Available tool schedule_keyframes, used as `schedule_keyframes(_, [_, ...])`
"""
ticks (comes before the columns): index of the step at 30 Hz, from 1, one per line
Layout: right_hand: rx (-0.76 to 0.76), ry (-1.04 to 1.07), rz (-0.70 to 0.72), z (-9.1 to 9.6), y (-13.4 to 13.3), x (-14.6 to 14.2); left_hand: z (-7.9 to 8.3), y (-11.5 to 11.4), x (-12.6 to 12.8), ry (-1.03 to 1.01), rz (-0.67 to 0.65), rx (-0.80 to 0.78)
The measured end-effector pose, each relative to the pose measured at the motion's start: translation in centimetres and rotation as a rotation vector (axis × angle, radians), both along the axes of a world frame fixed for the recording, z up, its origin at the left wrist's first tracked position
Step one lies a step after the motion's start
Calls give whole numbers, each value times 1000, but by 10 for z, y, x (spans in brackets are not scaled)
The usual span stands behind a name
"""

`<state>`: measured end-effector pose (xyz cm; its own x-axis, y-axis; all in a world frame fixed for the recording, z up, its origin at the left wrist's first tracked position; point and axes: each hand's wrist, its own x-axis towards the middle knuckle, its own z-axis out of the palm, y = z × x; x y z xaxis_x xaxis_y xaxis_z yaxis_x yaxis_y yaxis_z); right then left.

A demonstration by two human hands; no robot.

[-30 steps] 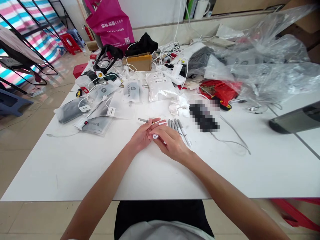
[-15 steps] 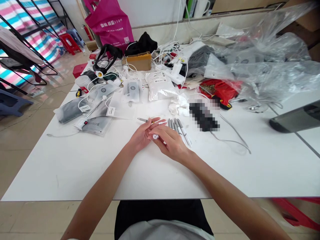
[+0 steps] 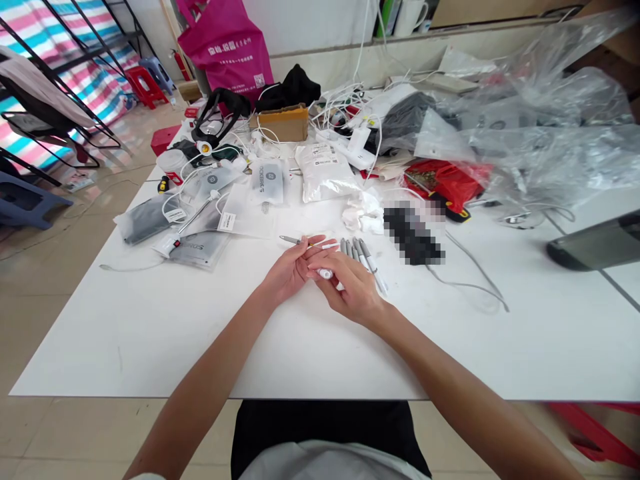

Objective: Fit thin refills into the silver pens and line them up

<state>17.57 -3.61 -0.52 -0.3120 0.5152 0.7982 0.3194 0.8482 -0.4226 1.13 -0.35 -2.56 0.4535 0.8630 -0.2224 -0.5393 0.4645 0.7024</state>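
A: What are the hands holding, there in the middle of the frame?

B: The left hand is palm up, fingers loosely extended, with a grey-tipped pen piece held at the thumb. The tip points to the left of the frame.

A: And the right hand?

B: Right beside it, fingers curled around a white pen barrel; its round end faces the camera. The fingertips lie over the left palm, though I can't tell how firmly they touch.

A: Any other pens?

B: A row of grey-and-white pens lies on the white table, just beyond the right hand, slightly right of centre.

A: And further out?

B: Crumpled white tissue above the pens, then a pixelated dark object to the right. Frosted pouches lie left of centre, a white package sits at upper centre, and a magenta bag stands at upper left. Clear plastic fills the upper right.
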Motion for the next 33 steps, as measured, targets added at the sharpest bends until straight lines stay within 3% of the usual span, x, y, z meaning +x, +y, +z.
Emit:
schedule_keyframes(10, [16, -8, -20, -2, 2, 0, -1, 1, 0, 0, -2, 1])
schedule_keyframes(18, [-65, -112, 29, -2, 2, -2, 3, -2, 0, 41, -23, 20])
schedule_keyframes(25, [-34, -202, -56, -1, 3, -5, 6, -2, 0, 55, -37, 25])
schedule_keyframes(33, [10, -192, -51, 2, 1, -6, 8, -3, 2, 87, -31, 17])
